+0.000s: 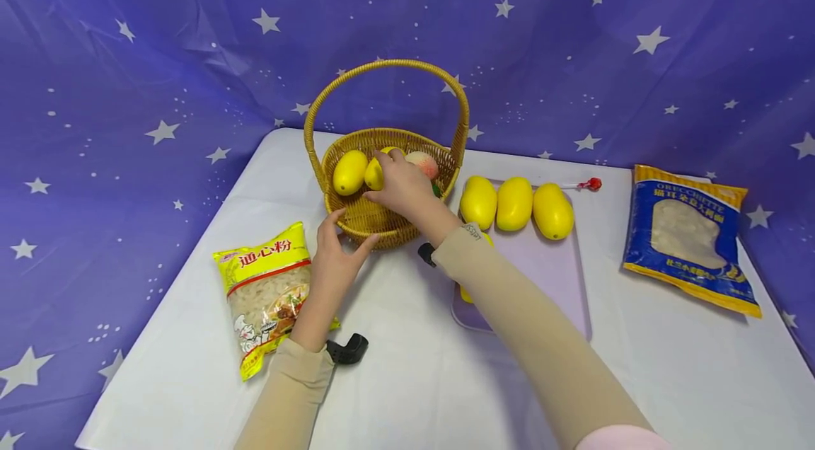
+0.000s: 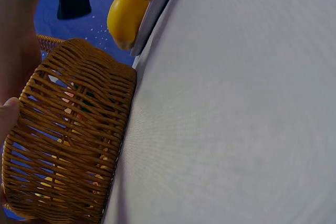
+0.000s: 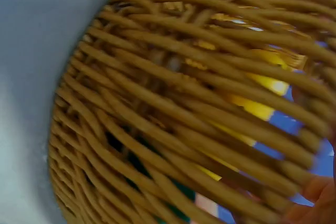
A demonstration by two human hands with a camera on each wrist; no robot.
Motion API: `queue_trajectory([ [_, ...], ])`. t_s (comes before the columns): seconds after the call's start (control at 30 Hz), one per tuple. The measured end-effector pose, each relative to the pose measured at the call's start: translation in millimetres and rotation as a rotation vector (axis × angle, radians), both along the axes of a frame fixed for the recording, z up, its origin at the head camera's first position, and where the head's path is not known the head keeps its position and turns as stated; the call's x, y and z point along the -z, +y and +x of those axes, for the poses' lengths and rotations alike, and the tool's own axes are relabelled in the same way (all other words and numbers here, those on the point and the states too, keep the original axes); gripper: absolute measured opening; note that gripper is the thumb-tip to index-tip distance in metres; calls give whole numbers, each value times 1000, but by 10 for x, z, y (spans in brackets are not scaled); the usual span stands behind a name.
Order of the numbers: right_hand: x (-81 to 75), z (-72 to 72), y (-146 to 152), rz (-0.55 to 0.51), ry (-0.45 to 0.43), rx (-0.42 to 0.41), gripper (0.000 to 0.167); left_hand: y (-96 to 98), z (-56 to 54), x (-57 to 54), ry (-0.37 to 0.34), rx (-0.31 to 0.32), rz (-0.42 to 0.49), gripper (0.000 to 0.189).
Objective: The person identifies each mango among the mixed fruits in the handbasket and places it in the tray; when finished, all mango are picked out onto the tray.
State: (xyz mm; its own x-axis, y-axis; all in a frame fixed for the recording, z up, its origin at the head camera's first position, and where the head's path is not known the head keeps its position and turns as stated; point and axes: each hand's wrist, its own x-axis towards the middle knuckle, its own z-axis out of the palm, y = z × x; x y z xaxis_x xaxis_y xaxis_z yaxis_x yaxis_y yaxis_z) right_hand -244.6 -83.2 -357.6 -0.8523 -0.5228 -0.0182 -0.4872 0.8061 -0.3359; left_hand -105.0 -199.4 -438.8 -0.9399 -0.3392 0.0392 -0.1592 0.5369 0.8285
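Note:
A wicker basket (image 1: 363,227) with a tall handle stands on the table, holding a yellow mango (image 1: 349,172) at its left and a pinkish peach (image 1: 423,163) at its right. Inside it, my right hand (image 1: 407,185) grips another mango (image 1: 373,175) from above; yellow also shows behind the fingers. At the front left rim my left hand (image 1: 334,259) holds the basket, thumb and fingers spread along the edge. In the left wrist view its thumb (image 2: 7,116) lies over the rim. Through the weave (image 3: 173,108), the right wrist view shows yellow fruit and something green.
A lilac tray (image 1: 541,280) to the right bears several mangoes (image 1: 514,204), some partly behind my right sleeve. Beyond it lie a red lollipop (image 1: 593,184) and a blue pasta bag (image 1: 688,238). A yellow pasta bag (image 1: 267,294) lies beside my left forearm.

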Motion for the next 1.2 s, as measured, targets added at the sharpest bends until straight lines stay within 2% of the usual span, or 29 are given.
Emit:
queue_trajectory([
  [0.2, 131, -87, -71, 32, -2, 27, 84, 13, 3, 14, 8, 1, 1, 89],
  [0.43, 233, -135, -158, 166, 25, -11, 81, 20, 5, 21, 20, 6, 5, 88],
  [0.57, 264, -155, -196, 195, 44, -14, 82, 28, 1, 20, 25, 11, 8, 89],
  [0.9, 417, -244, -186, 136, 79, 11, 72, 32, 6, 15, 29, 8, 11, 89],
  [1.2, 436, -254, -167, 68, 85, -8, 67, -10, 1, 23, 29, 2, 4, 90],
])
